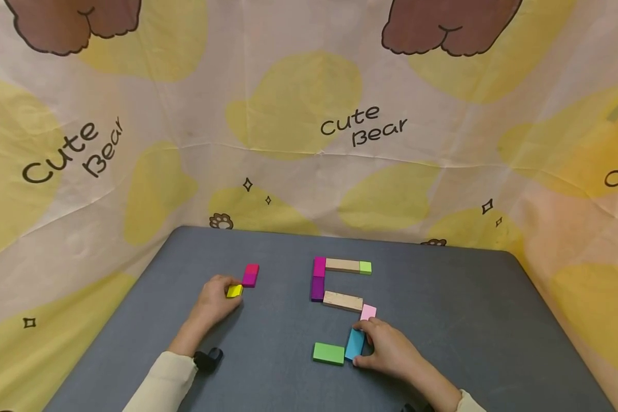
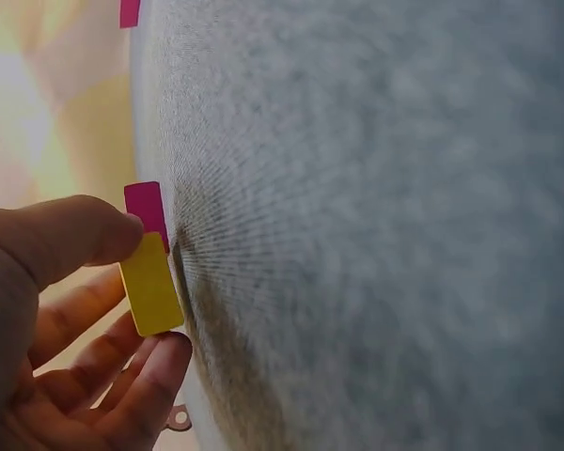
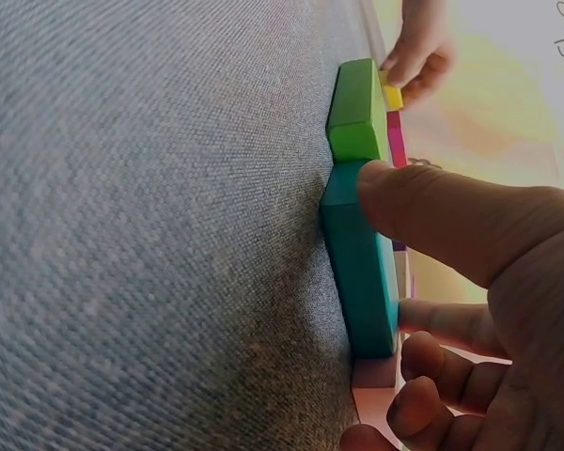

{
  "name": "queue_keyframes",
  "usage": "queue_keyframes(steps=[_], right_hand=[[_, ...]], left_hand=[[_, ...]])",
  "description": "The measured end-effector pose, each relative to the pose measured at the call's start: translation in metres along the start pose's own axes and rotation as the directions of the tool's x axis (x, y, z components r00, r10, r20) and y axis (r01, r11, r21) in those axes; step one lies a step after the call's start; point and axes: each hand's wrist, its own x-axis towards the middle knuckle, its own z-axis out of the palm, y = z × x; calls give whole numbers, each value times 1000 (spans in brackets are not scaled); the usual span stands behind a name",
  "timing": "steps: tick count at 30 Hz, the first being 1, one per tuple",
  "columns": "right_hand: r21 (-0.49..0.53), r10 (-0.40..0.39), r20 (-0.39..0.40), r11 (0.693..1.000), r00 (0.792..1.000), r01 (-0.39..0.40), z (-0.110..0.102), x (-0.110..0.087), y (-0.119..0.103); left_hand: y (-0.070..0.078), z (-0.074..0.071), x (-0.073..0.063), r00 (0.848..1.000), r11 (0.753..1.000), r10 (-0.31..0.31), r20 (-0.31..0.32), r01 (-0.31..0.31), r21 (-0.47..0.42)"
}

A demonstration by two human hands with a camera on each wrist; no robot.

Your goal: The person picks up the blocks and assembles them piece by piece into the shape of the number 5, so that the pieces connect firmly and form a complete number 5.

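Note:
My left hand (image 1: 213, 303) pinches a yellow block (image 2: 152, 287) between thumb and fingers. Just beyond it, a magenta block (image 1: 249, 280) and a red block (image 1: 252, 269) lie end to end. On the right, a blue block (image 1: 355, 343) lies flat on the table between the thumb and fingers of my right hand (image 1: 391, 346). The blue block's near end meets a green block (image 1: 328, 353), and its far end meets a pink block (image 1: 368, 311), partly covered by the fingers. In the right wrist view the thumb presses the blue block (image 3: 362, 263) near the green one.
Farther back, a wooden block (image 1: 343, 301) runs from the pink block to a purple block (image 1: 317, 289). A magenta block (image 1: 319, 266), another wooden block (image 1: 343, 265) and a lime block (image 1: 365, 268) continue the line. Behind the grey table (image 1: 468, 320) hangs a printed cloth (image 1: 288, 114).

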Motion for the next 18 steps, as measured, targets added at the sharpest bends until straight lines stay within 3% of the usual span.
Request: queue_keyframes(steps=[8, 18], right_hand=[[-7, 12, 16, 1000, 1000, -12, -2, 1, -1], [-8, 22, 16, 1000, 1000, -22, -2, 1, -2]], left_hand=[[8, -4, -11, 998, 998, 54, 14, -54, 17], [36, 5, -28, 991, 993, 117, 66, -117, 6]])
